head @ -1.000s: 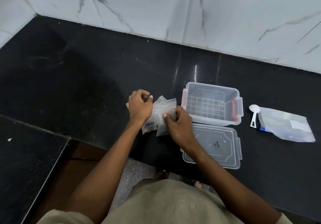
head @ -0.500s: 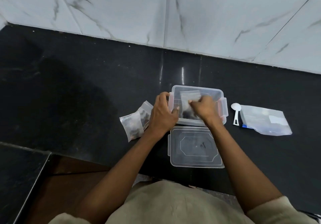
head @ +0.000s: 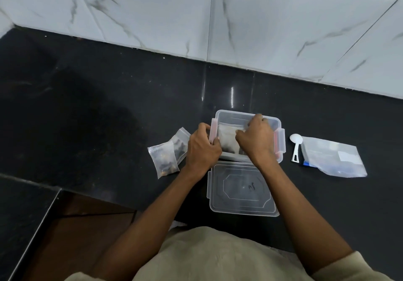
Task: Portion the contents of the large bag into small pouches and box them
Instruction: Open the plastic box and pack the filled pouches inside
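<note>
Clear plastic pouch going into the box, both hands on the job.

Seen from the head camera, the right hand reaches down into the open box, its grip curled round a small pouch that stands on edge against the box's left wall; I judge it is being seated upright so that more will fit alongside. The left hand has its grip closed on the box's left rim and clasp, fingertips pinching it, probably to steady the light box on the black bench. Just left of that grip lie two filled pouches, overlapping, waiting their turn. Directly below both grips the lid lies flat, kept close for closing. Well right of the right grip rest the white scoop and the large bag, touching each other and set aside.
</note>
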`<state>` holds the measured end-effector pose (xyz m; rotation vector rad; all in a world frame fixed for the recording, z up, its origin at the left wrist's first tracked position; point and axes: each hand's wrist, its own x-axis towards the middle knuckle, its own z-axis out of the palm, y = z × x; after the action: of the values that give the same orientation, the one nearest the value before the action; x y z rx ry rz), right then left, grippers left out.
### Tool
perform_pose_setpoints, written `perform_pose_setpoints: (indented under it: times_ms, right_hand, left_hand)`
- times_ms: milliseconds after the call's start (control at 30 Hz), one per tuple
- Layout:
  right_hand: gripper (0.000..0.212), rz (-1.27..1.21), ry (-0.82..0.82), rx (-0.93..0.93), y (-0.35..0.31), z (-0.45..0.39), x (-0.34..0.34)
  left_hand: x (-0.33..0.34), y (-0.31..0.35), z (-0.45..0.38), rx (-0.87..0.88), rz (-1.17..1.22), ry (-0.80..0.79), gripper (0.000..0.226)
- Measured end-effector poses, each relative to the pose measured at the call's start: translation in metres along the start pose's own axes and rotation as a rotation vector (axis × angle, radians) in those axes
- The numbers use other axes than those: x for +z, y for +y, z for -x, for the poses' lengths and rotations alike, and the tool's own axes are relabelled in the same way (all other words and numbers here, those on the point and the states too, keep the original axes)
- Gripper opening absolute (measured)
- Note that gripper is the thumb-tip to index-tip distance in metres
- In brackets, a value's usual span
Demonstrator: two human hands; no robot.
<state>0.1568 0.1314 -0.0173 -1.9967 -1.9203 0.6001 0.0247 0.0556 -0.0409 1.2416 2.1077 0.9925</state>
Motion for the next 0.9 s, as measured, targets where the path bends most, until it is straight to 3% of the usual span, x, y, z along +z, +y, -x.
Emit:
perform_pose_setpoints:
  times_ms: [67,133,233,333,433,500,567,667,767,900]
  right_hand:
    - [0.016,-0.105,-0.110,-0.061,0.002,-0.003,0.003]
    - [0.011,-0.125,-0.411,-0.080,0.003,-0.006,0.010]
    - [0.032,-0.143,-0.629,-0.049,0.002,-0.012,0.015]
    - [0.035,-0.080,-0.587,-0.097,0.001,-0.013,0.020]
    - [0.029,-0.033,-0.240,-0.240,-0.006,0.003,0.020]
    - [0.020,-0.133,-0.015,-0.361,-0.016,0.026,0.022]
    - [0.013,-0.266,0.096,-0.500,-0.032,0.052,0.021]
    - [0.012,-0.359,0.041,-0.679,-0.052,0.088,0.029]
    - [0.018,-0.314,-0.118,-0.684,-0.066,0.111,0.052]
    - [0.053,-0.149,-0.417,-0.508,-0.073,0.113,0.083]
  left_hand:
    - [0.000,-0.001,0.000,-0.004,0.004,0.000,0.025]
    - [0.000,0.000,0.000,-0.001,0.004,0.008,0.022]
    - [-0.002,0.001,0.001,-0.006,0.012,0.006,0.020]
    - [-0.006,0.000,0.001,-0.012,0.026,-0.031,0.020]
    - [-0.012,-0.002,0.001,-0.016,0.062,-0.083,0.020]
    - [-0.020,-0.009,0.002,-0.017,0.150,0.029,0.015]
    - [-0.032,-0.022,0.003,-0.030,0.214,0.218,0.017]
    - [-0.060,-0.052,0.001,-0.189,0.029,0.396,0.034]
    - [-0.085,-0.082,-0.003,-0.451,-0.235,0.271,0.049]
    - [-0.097,-0.106,0.003,-0.436,-0.391,0.114,0.017]
